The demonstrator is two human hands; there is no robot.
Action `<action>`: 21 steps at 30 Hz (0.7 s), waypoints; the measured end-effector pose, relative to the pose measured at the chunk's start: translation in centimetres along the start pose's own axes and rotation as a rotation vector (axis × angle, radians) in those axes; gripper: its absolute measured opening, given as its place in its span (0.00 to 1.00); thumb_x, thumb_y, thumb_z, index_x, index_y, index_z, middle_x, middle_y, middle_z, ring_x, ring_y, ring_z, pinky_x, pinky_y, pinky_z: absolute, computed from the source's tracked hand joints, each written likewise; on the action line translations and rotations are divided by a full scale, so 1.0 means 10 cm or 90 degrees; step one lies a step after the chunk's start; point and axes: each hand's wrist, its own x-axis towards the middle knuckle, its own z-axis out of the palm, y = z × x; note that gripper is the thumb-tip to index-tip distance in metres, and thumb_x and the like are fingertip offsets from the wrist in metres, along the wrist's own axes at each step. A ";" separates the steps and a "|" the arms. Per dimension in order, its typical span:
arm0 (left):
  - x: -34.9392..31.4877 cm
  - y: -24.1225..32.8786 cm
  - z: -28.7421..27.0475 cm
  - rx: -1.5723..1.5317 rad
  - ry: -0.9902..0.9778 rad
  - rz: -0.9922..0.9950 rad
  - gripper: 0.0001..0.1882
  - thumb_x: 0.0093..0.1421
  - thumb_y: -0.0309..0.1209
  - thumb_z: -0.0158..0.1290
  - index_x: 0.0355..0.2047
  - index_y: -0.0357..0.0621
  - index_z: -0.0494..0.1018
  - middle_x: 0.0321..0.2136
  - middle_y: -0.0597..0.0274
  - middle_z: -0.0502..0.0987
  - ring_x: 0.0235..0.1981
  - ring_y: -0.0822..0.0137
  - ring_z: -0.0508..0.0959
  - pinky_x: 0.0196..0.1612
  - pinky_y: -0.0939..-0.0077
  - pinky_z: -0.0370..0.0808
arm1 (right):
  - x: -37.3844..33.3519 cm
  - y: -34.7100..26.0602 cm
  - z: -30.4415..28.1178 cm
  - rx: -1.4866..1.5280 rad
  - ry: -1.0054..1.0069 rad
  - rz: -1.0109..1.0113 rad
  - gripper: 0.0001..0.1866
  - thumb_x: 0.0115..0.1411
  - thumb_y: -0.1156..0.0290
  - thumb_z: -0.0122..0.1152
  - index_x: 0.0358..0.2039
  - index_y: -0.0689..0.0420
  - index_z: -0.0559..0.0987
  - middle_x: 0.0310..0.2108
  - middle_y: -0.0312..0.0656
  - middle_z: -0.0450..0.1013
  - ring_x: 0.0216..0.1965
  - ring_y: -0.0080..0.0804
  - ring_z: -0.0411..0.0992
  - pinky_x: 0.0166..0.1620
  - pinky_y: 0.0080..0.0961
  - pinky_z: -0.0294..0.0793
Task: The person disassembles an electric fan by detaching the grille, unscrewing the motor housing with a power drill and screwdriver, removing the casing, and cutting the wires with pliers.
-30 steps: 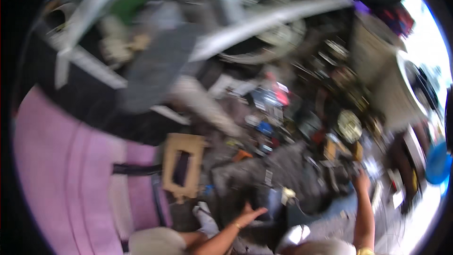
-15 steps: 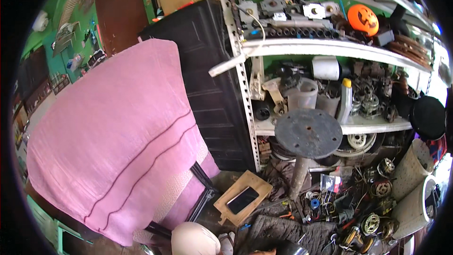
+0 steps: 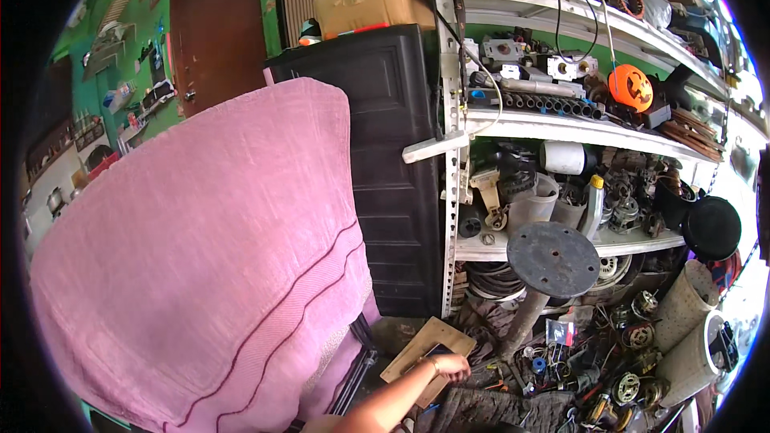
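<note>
My left forearm comes up from the lower edge, a thin bracelet at the wrist. My left hand (image 3: 452, 366) is over the right side of a wooden board (image 3: 414, 341), its fingers bent and close together; what they hold, if anything, is hidden. A dark smartphone (image 3: 438, 350) lies on the board, partly covered by my hand and wrist. Whether the hand touches the phone, I cannot tell. My right hand is out of view.
A pink cloth (image 3: 208, 248) drapes a large chair-like form at left. A round metal stand (image 3: 553, 261) rises beyond my hand. Motor parts (image 3: 626, 389) and tools litter the floor at right, near white bins (image 3: 694, 369). Loaded white shelves (image 3: 577, 128) stand behind.
My left arm has come in from the lower edge, bringing the hand over the board and phone. The view has shifted, so the scene sits lower and further right.
</note>
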 end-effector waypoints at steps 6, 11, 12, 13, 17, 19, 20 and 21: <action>-0.77 0.64 -0.53 0.021 0.142 0.102 0.15 0.74 0.49 0.53 0.49 0.55 0.77 0.35 0.75 0.80 0.29 0.78 0.76 0.29 0.79 0.72 | -0.15 -0.58 0.63 0.188 -0.107 -0.093 0.32 0.66 0.49 0.66 0.63 0.55 0.73 0.42 0.44 0.83 0.39 0.42 0.83 0.50 0.46 0.75; -1.06 0.99 -0.43 -0.028 0.117 0.156 0.28 0.76 0.58 0.49 0.31 0.49 0.77 0.26 0.72 0.78 0.24 0.78 0.74 0.28 0.79 0.72 | -0.28 -0.86 1.60 0.240 -0.200 -0.117 0.28 0.69 0.42 0.62 0.53 0.55 0.81 0.38 0.40 0.81 0.32 0.34 0.82 0.29 0.32 0.85; -1.20 0.88 -0.46 -0.031 0.158 0.171 0.32 0.76 0.59 0.48 0.24 0.47 0.77 0.21 0.71 0.76 0.22 0.77 0.74 0.26 0.78 0.71 | -0.26 -0.71 2.05 0.213 -0.165 -0.081 0.26 0.70 0.42 0.61 0.49 0.53 0.80 0.34 0.39 0.79 0.29 0.32 0.79 0.26 0.30 0.82; -1.32 0.80 -0.48 -0.032 0.173 0.155 0.32 0.76 0.59 0.48 0.24 0.47 0.77 0.21 0.71 0.76 0.22 0.77 0.74 0.26 0.78 0.71 | -0.38 -0.51 2.57 0.179 -0.124 -0.019 0.24 0.70 0.42 0.61 0.46 0.52 0.79 0.29 0.37 0.77 0.25 0.29 0.77 0.22 0.27 0.78; -1.46 1.05 -0.27 -0.097 0.226 0.312 0.22 0.79 0.47 0.47 0.36 0.45 0.79 0.23 0.73 0.70 0.23 0.78 0.66 0.24 0.76 0.64 | -1.78 -0.51 4.03 0.073 -0.035 0.051 0.21 0.72 0.42 0.59 0.36 0.48 0.76 0.20 0.32 0.71 0.13 0.22 0.67 0.14 0.18 0.67; -1.40 0.96 -0.25 -0.118 0.209 0.316 0.12 0.79 0.40 0.48 0.52 0.49 0.75 0.28 0.77 0.70 0.27 0.80 0.67 0.29 0.80 0.68 | -2.00 -0.33 4.15 0.027 -0.074 0.026 0.23 0.70 0.39 0.60 0.40 0.47 0.75 0.25 0.32 0.73 0.14 0.21 0.65 0.16 0.17 0.66; -1.40 1.07 -0.16 -0.114 0.181 0.313 0.13 0.77 0.33 0.49 0.59 0.50 0.69 0.30 0.76 0.70 0.29 0.80 0.68 0.29 0.81 0.68 | -1.98 -0.25 4.06 0.021 -0.089 0.040 0.22 0.70 0.39 0.60 0.40 0.46 0.76 0.25 0.32 0.73 0.15 0.21 0.66 0.16 0.17 0.65; -1.38 1.10 -0.06 -0.086 0.205 0.335 0.15 0.76 0.34 0.53 0.60 0.50 0.69 0.30 0.76 0.70 0.29 0.81 0.69 0.31 0.81 0.70 | -1.99 -0.16 3.96 0.021 -0.116 0.053 0.22 0.69 0.39 0.61 0.41 0.46 0.77 0.25 0.32 0.73 0.17 0.21 0.67 0.16 0.17 0.64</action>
